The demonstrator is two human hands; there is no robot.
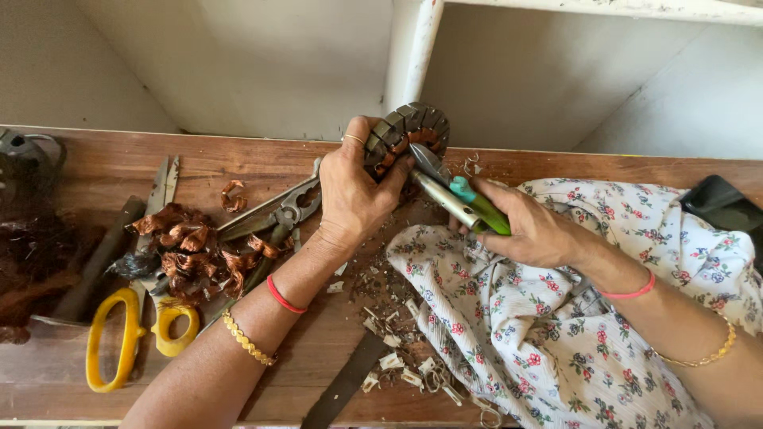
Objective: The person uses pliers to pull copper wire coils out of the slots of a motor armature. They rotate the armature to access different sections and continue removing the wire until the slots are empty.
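Stator core: round, dark laminated metal ring with copper winding showing in its slots, held tilted on edge above the back of the wooden bench. Pliers: green handles, metal jaws, lying diagonally with the nose set into the core's copper winding.
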